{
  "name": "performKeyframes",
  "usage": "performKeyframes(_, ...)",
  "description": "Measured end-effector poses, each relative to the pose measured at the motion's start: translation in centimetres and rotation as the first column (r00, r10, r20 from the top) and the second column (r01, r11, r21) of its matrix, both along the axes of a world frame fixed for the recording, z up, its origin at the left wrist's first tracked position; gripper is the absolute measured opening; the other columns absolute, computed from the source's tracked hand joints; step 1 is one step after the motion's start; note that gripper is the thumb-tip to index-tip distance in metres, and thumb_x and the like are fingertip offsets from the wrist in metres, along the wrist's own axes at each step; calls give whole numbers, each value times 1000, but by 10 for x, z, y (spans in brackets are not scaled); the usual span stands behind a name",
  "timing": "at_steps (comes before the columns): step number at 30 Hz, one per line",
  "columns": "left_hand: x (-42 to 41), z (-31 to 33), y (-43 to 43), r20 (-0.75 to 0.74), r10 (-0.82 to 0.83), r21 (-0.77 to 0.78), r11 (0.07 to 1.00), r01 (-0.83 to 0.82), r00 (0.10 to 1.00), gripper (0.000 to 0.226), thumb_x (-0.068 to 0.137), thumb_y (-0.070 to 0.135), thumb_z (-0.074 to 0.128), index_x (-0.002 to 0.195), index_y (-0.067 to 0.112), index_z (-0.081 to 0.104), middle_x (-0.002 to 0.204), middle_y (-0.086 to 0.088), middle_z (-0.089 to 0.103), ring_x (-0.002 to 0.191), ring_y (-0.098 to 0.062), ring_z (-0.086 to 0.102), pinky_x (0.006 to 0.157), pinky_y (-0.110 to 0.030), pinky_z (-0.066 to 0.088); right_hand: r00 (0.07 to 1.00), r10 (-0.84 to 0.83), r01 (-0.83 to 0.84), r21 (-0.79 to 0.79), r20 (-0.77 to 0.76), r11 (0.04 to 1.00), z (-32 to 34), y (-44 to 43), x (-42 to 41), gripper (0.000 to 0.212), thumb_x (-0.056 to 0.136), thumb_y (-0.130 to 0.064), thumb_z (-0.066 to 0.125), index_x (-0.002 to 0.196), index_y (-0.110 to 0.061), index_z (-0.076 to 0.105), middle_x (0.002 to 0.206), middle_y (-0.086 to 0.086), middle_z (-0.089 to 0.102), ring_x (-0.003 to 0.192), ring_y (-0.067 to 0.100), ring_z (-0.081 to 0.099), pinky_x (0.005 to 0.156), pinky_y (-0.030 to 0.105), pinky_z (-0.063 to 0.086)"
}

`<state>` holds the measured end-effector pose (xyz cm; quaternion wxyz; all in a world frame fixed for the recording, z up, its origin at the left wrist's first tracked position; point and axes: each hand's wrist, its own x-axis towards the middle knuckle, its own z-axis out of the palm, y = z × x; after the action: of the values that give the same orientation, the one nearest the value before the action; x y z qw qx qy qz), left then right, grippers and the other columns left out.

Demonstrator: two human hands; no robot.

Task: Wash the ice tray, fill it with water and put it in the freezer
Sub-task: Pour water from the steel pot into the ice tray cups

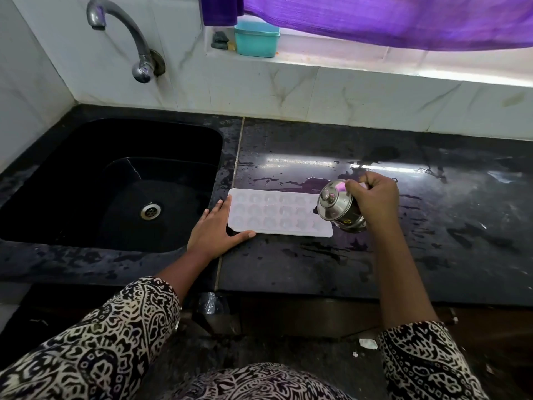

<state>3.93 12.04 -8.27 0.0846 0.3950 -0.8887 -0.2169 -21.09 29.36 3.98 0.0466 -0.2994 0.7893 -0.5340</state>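
One white ice tray [278,212] lies flat on a wet black countertop [432,255], just right of the sink [72,168], its left short edge near the counter's seam. The person's left hand [215,229] rests with straight fingers against that edge, thumb along the tray's near side. The right hand [373,197] grips a small lidded steel jug [339,207], tipped with its spout over the tray's right end. The jug hides that corner of the tray, and the hand covers the jug's handle. Whether water is running, or any cell is filled, cannot be made out. Streaked counter stretches rightward and back to the tiled wall. A curved tap [127,33] stands over the sink's far corner. A teal box [256,39] sits on the sill under a purple curtain [375,18], cut off at the top.
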Motion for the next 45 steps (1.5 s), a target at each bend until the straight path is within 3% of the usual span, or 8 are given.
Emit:
performKeyframes(11, 0, 1, 1, 4, 6, 0, 1000, -6, 1000, 123, 62, 93, 33, 156, 22, 1, 162, -4, 19, 150, -12, 12, 122, -36, 9, 1000, 13, -13, 6, 12, 1000, 2, 0, -1, 19, 76, -13, 68, 62, -8, 56, 55, 0, 49, 55, 13, 44, 55, 25, 38)
performKeyframes(18, 0, 2, 2, 0, 2, 6, 1000, -2, 1000, 123, 61, 93, 32, 156, 22, 1, 162, -4, 20, 150, -12, 11, 122, -35, 8, 1000, 15, -15, -1, 19, 1000, 3, -2, -1, 23, 77, -13, 68, 59, -12, 54, 53, -4, 48, 51, 8, 42, 52, 21, 36)
performKeyframes(22, 1, 2, 1, 1, 1, 4, 1000, -1, 1000, 124, 60, 94, 31, 156, 22, 0, 162, -5, 19, 150, -12, 11, 122, -35, 8, 999, 17, -17, -20, 43, 1000, 2, -3, -3, 23, 76, -13, 68, 59, -10, 52, 54, -1, 46, 55, 13, 42, 57, 25, 39)
performKeyframes(35, 0, 2, 1, 10, 2, 12, 1000, -2, 1000, 122, 64, 91, 36, 156, 22, -1, 163, -4, 18, 150, -11, 10, 122, -34, 7, 971, 18, 12, -122, 240, 992, -4, -8, 2, 33, 72, -10, 67, 50, -20, 44, 55, 4, 43, 58, 18, 40, 59, 30, 37)
performKeyframes(45, 0, 2, 1, 0, 11, 16, 1000, -11, 1000, 119, 66, 89, 40, 156, 23, 1, 162, -4, 19, 150, -11, 10, 122, -34, 7, 993, 118, -118, -20, 16, 993, -5, -25, 17, 34, 74, -12, 69, 52, -16, 42, 51, 1, 40, 53, 16, 39, 57, 29, 36)
